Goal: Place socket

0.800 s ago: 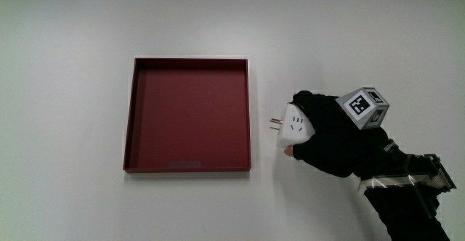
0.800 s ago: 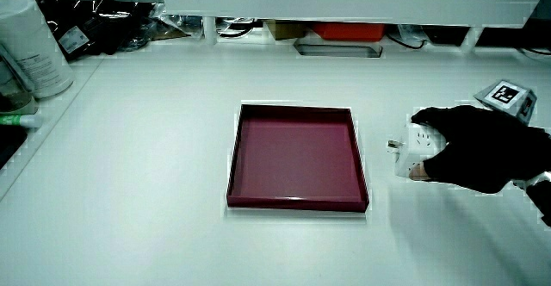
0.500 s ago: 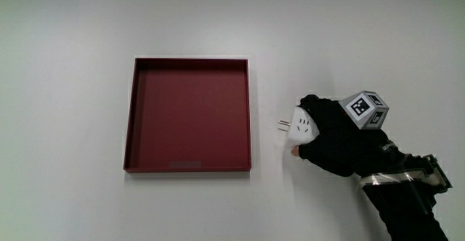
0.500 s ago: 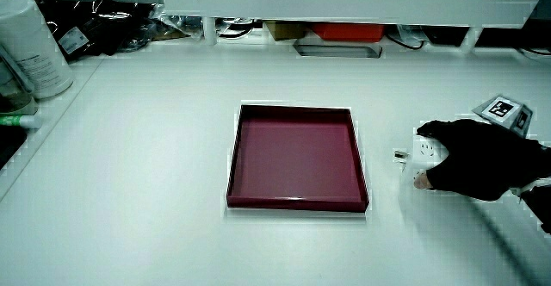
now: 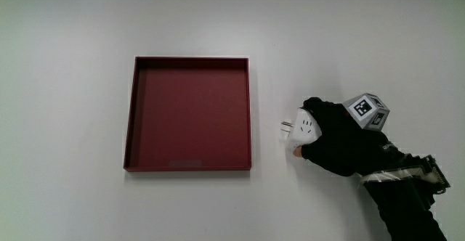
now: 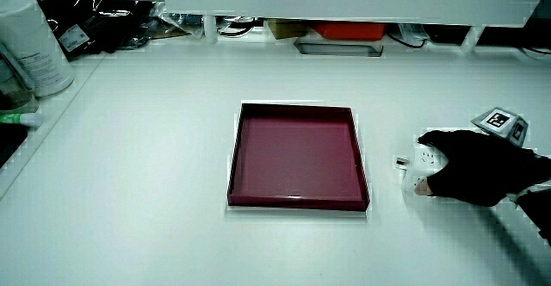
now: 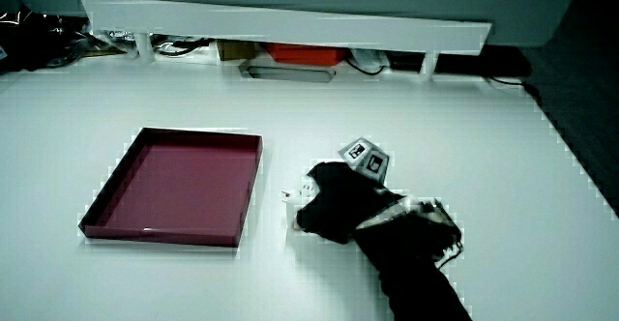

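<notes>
A white socket adapter (image 5: 303,128) with metal prongs pointing toward the tray sits at table level beside the dark red square tray (image 5: 190,114). The gloved hand (image 5: 336,136) is wrapped around it, fingers curled over its top, the patterned cube (image 5: 369,109) on the hand's back. In a side view the socket (image 6: 424,158) shows white at the fingertips of the hand (image 6: 473,166), beside the tray (image 6: 297,155). In a side view the hand (image 7: 338,200) covers nearly all of the socket; only the prong tip (image 7: 286,194) shows beside the tray (image 7: 179,184). The tray holds nothing.
A low white partition (image 6: 344,2) runs along the table's edge farthest from the person, with clutter under it. A large white canister (image 6: 33,46) stands at the table's corner near the partition. The forearm (image 5: 403,197) reaches in from the person's edge.
The hand with the socket has dropped lower toward the table and drawn slightly away from the tray. The grip on the socket is unchanged.
</notes>
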The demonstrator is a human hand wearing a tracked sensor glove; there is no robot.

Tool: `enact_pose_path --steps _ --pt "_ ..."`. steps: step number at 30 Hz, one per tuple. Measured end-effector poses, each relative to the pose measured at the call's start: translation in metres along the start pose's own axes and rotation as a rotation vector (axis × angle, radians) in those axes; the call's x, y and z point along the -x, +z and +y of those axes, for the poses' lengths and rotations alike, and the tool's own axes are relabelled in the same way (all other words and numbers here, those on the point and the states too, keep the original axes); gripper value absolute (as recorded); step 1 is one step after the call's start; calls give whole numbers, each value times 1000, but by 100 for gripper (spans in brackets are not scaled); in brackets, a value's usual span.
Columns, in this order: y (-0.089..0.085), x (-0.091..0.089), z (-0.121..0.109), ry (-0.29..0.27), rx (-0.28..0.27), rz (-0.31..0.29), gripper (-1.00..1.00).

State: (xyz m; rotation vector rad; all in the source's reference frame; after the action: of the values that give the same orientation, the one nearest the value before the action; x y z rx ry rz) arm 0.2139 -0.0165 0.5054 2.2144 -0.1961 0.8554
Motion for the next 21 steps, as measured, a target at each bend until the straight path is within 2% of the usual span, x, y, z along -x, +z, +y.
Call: enact_pose_path --steps 3,6,7,10,11,12,14,15,17,18,19,21 --pt "-1 -3 1 -8 -2 7 0" --pt "-2 -4 1 -15 12 -2 -18" --pt "0 1 -1 0 15 6 -24" --pt "-2 -8 1 -17 52 24 -41" --pt "1 -4 -3 -6 60 28 -47" --pt "3 -5 -3 -16 59 8 -53" --pt "9 -7 -6 0 69 -3 -65" --pt "11 -10 -5 65 132 137 -71" --pt "27 6 -17 21 45 -31 -82" --pt "30 -1 -14 -5 38 -71 -88" --pt "38 14 -21 2 28 -96 -94" --pt "48 25 -24 -17 11 -160 -100"
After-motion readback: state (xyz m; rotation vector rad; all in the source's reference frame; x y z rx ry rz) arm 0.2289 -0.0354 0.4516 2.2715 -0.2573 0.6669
